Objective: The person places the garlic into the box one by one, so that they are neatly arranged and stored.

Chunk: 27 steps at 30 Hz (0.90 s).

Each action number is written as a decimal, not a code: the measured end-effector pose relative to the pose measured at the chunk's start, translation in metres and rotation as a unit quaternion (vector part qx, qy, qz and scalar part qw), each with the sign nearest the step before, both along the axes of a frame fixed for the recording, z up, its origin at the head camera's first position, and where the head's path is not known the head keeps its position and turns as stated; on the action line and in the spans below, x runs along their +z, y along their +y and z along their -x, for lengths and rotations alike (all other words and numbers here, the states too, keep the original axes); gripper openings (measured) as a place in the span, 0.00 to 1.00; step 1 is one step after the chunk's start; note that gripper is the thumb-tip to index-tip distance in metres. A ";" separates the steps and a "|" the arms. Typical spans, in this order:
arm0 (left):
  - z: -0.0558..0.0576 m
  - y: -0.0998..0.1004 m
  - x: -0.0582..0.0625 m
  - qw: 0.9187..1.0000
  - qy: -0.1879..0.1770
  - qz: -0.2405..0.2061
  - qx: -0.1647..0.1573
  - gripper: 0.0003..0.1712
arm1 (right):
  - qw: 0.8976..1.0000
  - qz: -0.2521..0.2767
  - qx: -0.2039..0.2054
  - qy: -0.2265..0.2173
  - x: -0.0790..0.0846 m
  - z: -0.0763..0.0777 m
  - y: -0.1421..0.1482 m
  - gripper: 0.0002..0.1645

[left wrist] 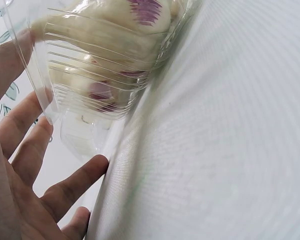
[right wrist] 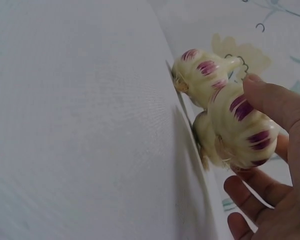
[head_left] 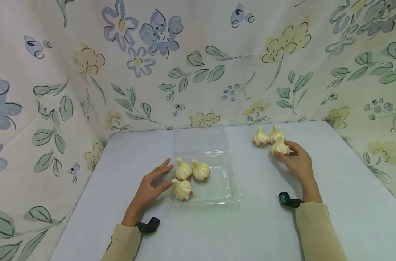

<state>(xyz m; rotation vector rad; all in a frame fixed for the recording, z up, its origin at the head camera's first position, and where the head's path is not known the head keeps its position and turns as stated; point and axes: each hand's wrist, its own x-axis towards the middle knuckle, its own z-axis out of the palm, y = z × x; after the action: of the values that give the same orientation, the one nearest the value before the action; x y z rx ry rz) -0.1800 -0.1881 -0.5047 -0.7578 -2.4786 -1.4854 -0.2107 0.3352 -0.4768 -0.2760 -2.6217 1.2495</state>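
My right hand (head_left: 299, 162) pinches a garlic bulb (head_left: 280, 148) between thumb and fingers. Two more bulbs stand right behind it on the table: one garlic bulb (head_left: 261, 136) to the left, another (head_left: 276, 133) partly hidden by the held one. Purple streaks mark the held bulb (right wrist: 242, 125) in the right wrist view. Spread fingers of my left hand (head_left: 149, 186) rest at the left wall of a clear plastic clamshell box (head_left: 224, 177). Inside its left half lie three garlic bulbs (head_left: 182, 190). Through the ribbed wall (left wrist: 90, 45), the left wrist view shows their purple marks.
The box's open lid (head_left: 200, 141) lies flat toward the back edge of the white table (head_left: 256, 224). A floral curtain (head_left: 198, 65) hangs behind and along the sides. Small black devices (head_left: 149, 225) are strapped at both wrists.
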 end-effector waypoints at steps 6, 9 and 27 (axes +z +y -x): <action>0.000 0.000 0.000 1.000 0.000 -0.002 -0.002 0.32 | 1.000 -0.006 0.009 0.004 0.001 0.001 -0.003 0.43; 0.001 -0.001 -0.001 1.000 0.001 -0.001 -0.003 0.32 | 1.000 -0.009 0.013 0.005 0.001 0.001 -0.004 0.43; 0.002 -0.001 -0.002 1.000 0.000 0.004 0.001 0.32 | 0.998 -0.017 0.031 0.046 0.004 0.002 -0.010 0.40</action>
<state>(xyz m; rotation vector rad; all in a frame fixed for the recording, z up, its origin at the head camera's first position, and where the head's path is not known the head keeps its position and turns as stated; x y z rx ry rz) -0.1819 -0.1892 -0.5064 -0.7567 -2.4865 -1.4745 -0.2126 0.3249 -0.4732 -0.1299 -2.5877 1.2060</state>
